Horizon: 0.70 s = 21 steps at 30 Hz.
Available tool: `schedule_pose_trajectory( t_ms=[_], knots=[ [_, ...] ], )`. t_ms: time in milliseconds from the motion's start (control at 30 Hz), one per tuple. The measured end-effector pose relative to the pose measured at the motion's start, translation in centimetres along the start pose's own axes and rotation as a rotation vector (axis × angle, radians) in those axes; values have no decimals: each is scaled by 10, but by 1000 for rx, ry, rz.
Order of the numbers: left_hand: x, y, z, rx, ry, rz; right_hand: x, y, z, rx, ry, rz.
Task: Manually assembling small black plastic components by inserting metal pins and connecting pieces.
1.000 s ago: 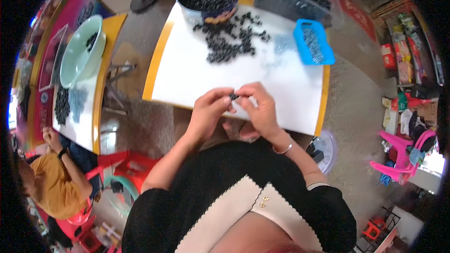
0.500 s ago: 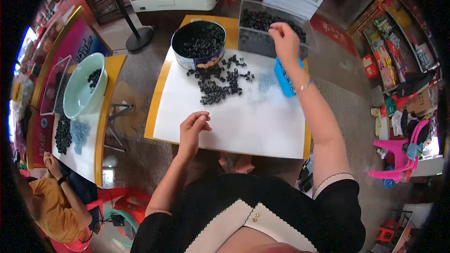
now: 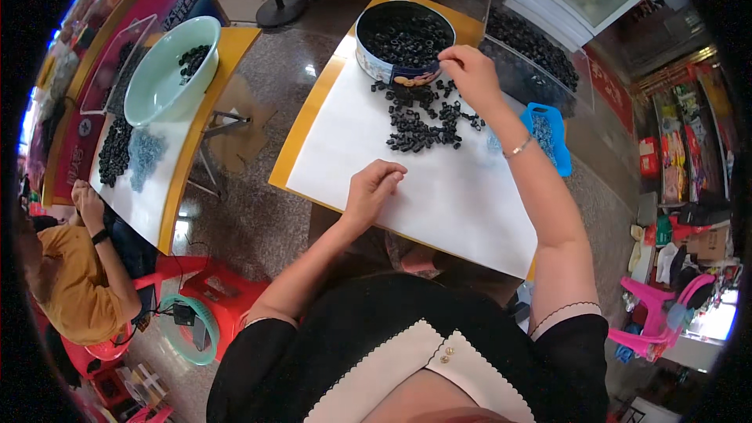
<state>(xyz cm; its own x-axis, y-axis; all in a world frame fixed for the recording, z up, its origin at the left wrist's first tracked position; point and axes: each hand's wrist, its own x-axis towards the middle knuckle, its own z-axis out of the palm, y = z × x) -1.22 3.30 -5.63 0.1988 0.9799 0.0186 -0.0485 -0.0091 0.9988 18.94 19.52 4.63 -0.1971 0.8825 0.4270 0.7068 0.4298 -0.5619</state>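
My right hand [image 3: 475,78] is pinched at the right rim of a round tin [image 3: 376,61], above loose black parts. Whatever sits between its fingertips is too small to make out. The tin holds many small black ring-like parts [image 3: 403,39]. More black parts [image 3: 427,129] lie piled on the white sheet [image 3: 329,133] in front of it. Over the near side of the sheet, my left hand [image 3: 374,192] has thumb and fingertips together; I cannot tell if anything is in them. A blue tray [image 3: 560,121] with small clear bluish pieces lies right of my right forearm.
A clear box [image 3: 521,70] of black parts stands at the back right. On the left table are a pale green basin [image 3: 160,82], black parts [image 3: 115,153] and bluish pieces [image 3: 146,158]. A person in an orange top [image 3: 86,286] sits there. A pink chair [image 3: 654,321] stands right.
My right hand has moved from above the clear box left to the tin's rim. My left hand stays pinched over the sheet's near side. The whole view has shifted and turned.
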Motion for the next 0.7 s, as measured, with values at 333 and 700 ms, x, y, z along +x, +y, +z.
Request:
schedule_pose_trajectory(
  t_ms=[333, 700],
  knots=[
    [3, 9, 4, 54, 19, 30, 83, 24, 87, -436, -304, 43],
    [7, 7, -3, -193, 6, -115, -11, -28, 6, 724, -197, 324]
  ],
)
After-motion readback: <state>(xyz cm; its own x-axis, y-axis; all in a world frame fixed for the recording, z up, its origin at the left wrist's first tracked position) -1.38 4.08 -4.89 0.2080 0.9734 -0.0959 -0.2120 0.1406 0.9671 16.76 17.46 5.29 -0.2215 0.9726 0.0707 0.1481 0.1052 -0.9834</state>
